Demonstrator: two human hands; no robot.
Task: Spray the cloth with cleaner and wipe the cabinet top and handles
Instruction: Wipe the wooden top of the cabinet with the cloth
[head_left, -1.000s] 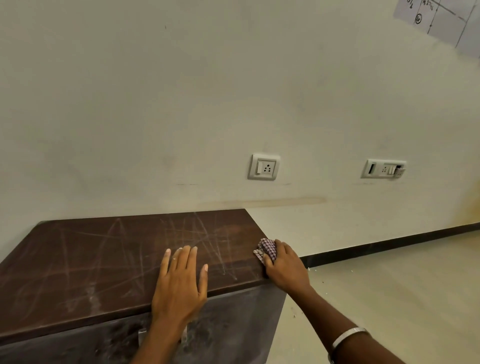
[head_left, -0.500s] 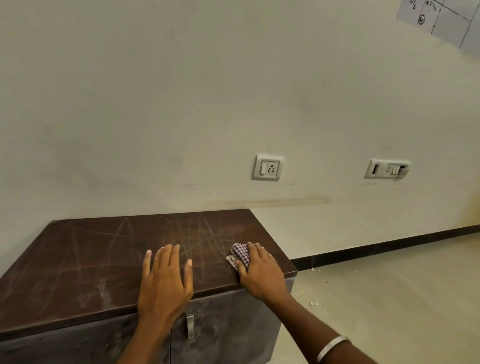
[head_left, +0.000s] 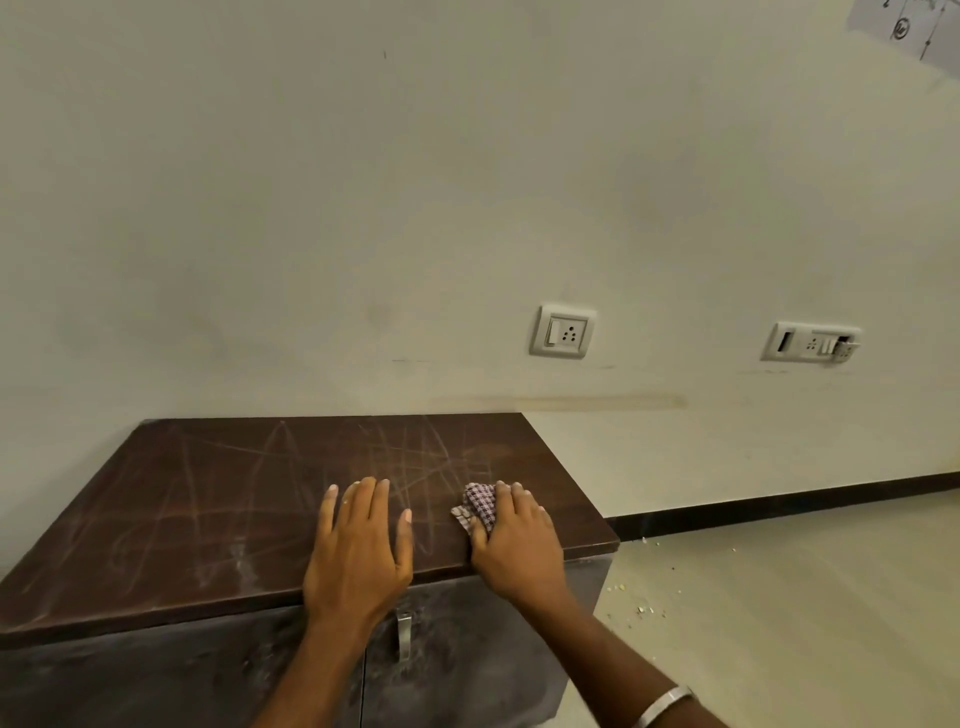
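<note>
Two hands rest on the dark brown, scratched wooden cabinet top (head_left: 218, 499), seen from the head camera looking down. The left hand (head_left: 358, 551) lies flat near the front edge, fingers straight and close together, palm down, holding nothing. Just to its right, the right hand (head_left: 519, 551) presses a small crumpled checked cloth (head_left: 479, 505) in red and white against the surface, fingers curled over it, with the cloth bunching out past the fingertips toward the left. A silver bangle (head_left: 662, 704) sits on the right forearm. Below the front edge, between the two wrists, a small metal handle (head_left: 403, 635) hangs on the dusty grey cabinet front (head_left: 156, 675). On the cream wall behind are a white socket plate (head_left: 563, 332) and a wider white switch plate (head_left: 810, 343). Pale crumbs (head_left: 641, 605) lie on the beige floor (head_left: 805, 597) beside the cabinet.
</note>
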